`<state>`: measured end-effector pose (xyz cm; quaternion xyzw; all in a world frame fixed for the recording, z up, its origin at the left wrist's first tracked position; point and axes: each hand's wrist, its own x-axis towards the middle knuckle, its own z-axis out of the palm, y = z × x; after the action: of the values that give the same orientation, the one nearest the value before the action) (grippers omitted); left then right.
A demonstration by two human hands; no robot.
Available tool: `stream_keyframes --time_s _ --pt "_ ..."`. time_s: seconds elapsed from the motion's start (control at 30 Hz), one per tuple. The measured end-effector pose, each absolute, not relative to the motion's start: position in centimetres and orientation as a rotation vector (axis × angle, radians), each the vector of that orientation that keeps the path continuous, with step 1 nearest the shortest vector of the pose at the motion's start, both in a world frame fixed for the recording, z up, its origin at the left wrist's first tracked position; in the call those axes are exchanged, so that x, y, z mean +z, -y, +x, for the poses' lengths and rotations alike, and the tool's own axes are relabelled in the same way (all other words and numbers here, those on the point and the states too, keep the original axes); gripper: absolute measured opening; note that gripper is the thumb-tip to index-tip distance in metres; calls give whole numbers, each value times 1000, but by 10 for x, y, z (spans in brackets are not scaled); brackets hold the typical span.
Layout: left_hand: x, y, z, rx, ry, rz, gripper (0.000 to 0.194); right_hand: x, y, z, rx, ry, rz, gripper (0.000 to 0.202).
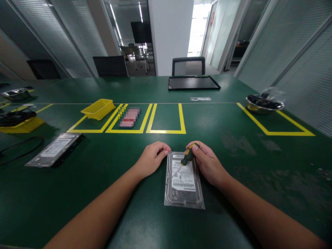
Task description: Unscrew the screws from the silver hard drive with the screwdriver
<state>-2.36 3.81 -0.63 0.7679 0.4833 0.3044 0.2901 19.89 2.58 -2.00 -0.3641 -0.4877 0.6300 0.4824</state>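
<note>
A hard drive [184,197] with a white label lies flat on the green table in front of me. My right hand [210,165] is closed around the dark green and yellow handle of a screwdriver [187,157]. The screwdriver slants down to the left across the label, its tip near the drive's left edge; whether the tip touches is too small to tell. Curled fingers of my left hand [153,157] pinch at the drive's far left corner.
Another hard drive [58,148] lies left, beside a black cable [23,152]. Beyond are a yellow tray [99,109], a pixelated pinkish item [129,117] and yellow tape outlines [166,131]. A flat black-framed panel [194,83] lies at the back, a metal bowl [264,105] right.
</note>
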Motion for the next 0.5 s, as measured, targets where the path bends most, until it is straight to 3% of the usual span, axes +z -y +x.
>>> stream_keyframes --time_s 0.5 --pt "-4 -42 -29 738 -1200 1947 15 -18 -24 199 1586 1189 -864 28"
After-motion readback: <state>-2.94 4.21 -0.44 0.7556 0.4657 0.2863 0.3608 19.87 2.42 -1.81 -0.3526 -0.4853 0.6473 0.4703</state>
